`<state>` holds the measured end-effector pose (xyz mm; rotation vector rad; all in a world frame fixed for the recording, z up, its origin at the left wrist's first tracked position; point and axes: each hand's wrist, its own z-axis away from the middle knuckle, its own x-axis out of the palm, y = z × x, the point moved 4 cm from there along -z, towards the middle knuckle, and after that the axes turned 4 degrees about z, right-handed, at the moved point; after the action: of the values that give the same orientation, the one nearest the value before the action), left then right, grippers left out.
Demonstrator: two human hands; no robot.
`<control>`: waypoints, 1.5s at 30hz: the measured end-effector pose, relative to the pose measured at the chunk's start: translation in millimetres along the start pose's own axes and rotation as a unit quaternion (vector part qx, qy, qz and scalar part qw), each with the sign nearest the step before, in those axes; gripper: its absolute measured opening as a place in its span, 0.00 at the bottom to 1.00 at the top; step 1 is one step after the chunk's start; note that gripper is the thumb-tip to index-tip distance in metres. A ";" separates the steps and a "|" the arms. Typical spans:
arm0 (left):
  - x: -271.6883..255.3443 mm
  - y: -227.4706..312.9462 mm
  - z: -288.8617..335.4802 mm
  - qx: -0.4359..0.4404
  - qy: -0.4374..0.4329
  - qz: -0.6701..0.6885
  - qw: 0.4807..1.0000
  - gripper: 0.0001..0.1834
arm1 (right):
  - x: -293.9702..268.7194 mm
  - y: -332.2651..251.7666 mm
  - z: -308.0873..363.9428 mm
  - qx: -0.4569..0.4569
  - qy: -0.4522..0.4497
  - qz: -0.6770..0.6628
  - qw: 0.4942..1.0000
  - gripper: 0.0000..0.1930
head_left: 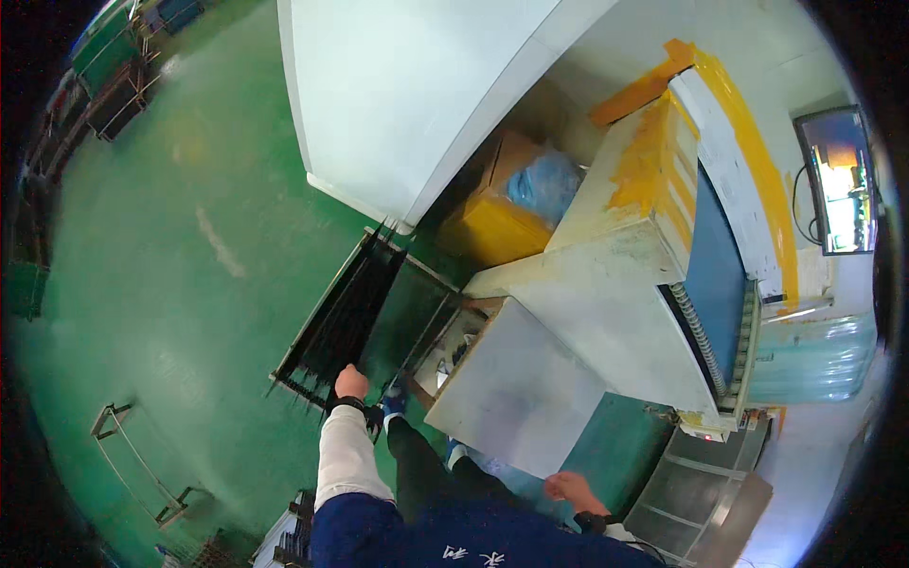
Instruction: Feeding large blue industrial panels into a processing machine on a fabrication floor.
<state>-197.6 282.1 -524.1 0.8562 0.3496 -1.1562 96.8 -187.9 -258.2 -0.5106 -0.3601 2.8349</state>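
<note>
Left hand (351,381) grips the near end of a black slatted rack (346,317), fingers closed on its edge; rack stands on the green floor (189,284) beside the grey bench (516,388). Rack not yet lifted. Right hand (568,488) empty, fingers loosely curled, hanging free.

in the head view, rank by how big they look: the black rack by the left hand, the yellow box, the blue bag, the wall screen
1. black rack, held at its near end by the left hand
2. yellow box
3. wall screen, though the rim of the view bends it, so unsure against the box
4. blue bag
</note>
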 end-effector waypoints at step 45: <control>-282.7 64.4 253.8 0.245 0.194 -0.030 0.949 0.14 | 58.8 -97.9 -94.0 -0.231 -0.264 -0.154 0.924 0.15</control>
<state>-295.6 287.2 -151.5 1.5295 0.4170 -1.1450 96.2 -61.1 -334.3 0.2417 -1.1152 2.5207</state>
